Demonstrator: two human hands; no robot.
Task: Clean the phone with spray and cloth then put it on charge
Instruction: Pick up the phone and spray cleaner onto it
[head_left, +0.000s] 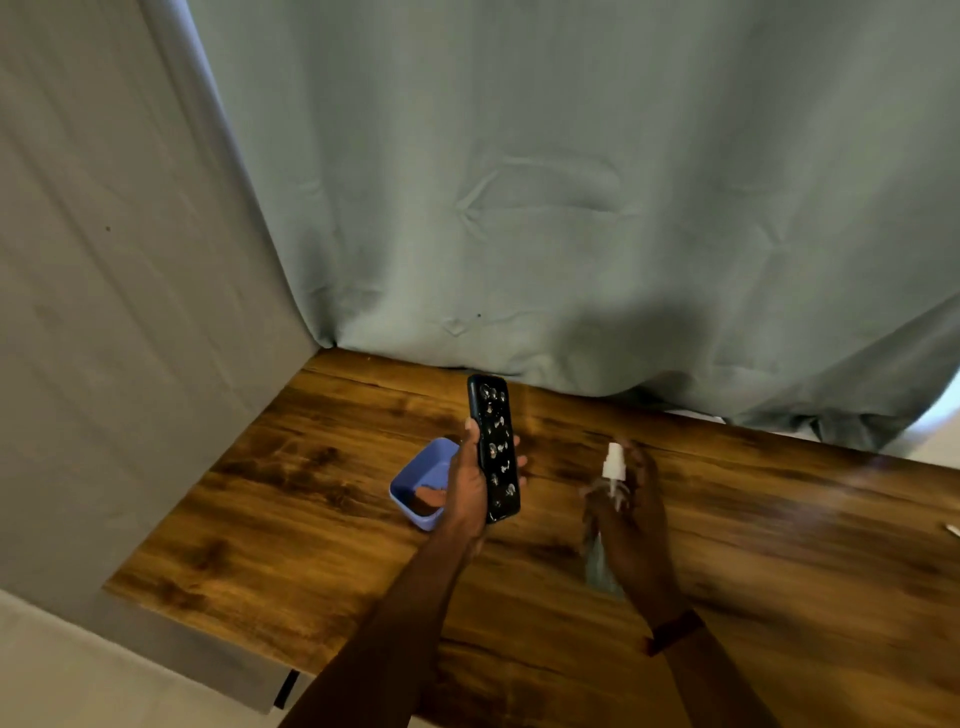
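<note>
Left hand (470, 483) is up over the wooden table (291, 519), fingers and thumb wrapped round the edges of the phone (493, 447), which stands upright in that grip. Pale blotches pattern its dark case, too small to read as lettering. Just to its right, the right hand (631, 525) grips a clear spray bottle (600, 561), blurred, with its white nozzle on top. Behind the left hand a blue container (423, 475) sits on the table, holding something brownish I can't identify.
</note>
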